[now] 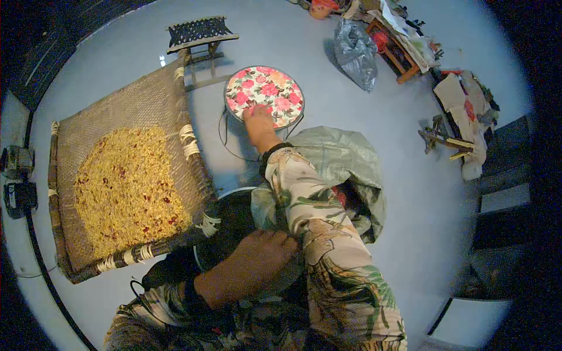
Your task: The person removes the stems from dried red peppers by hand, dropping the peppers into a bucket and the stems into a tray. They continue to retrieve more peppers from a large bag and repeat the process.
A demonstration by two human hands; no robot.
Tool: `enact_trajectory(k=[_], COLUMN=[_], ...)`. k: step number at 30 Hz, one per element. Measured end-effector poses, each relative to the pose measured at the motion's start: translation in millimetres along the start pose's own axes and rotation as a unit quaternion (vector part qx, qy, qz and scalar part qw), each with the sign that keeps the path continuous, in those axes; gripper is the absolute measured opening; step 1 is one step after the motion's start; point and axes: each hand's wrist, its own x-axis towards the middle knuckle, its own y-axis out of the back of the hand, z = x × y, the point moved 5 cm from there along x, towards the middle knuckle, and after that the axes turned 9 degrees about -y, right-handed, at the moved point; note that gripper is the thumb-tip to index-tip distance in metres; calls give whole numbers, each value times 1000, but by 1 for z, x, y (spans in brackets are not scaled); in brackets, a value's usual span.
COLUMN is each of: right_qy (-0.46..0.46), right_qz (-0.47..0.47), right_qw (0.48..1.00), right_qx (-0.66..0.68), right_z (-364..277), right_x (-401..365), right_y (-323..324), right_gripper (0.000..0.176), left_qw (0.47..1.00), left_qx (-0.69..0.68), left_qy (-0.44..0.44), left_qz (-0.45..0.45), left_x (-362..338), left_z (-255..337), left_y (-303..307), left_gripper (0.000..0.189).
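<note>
A round stool [266,93] with a pink rose pattern on its seat stands ahead of me. At its near rim, my right hand [259,124] grips the seat edge, fingers on top; the thumb is hidden. Beneath my right forearm lies a pale green woven sack [333,155], its dark opening on the right with something red inside. My left hand [263,257] is closed in front of my body, apparently round a fold of the sack; its fingertips are partly hidden. Just behind that hand is a dark round basin [228,219] with a pale rim.
On the left, a large woven tray [76,140] bears yellow grains [126,187] with dark red bits. A folding stool [202,35] stands beyond it. A grey plastic bag [354,52] and a cluttered wooden rack [398,55] are at the back right, with a small wooden stool [442,137] nearer.
</note>
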Motion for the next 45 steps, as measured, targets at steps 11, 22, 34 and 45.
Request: enact_trajectory(k=[11, 22, 34, 45], right_qy=[128, 135, -83, -106], right_qz=[-34, -44, -115, -231], right_qw=[991, 988, 987, 708], right_qx=[7, -63, 71, 659], right_z=[-35, -13, 124, 159], right_x=[11, 5, 9, -230], right_y=[-12, -24, 70, 234], right_gripper=[34, 36, 33, 31], left_qw=[999, 995, 999, 998], left_qx=[-27, -42, 2, 59], left_qy=[11, 67, 38, 32], left_qz=[-23, -56, -11, 6], left_x=[7, 21, 10, -16], left_z=[-13, -14, 7, 36], left_y=[-11, -18, -43, -64], left_gripper=[22, 23, 16, 16])
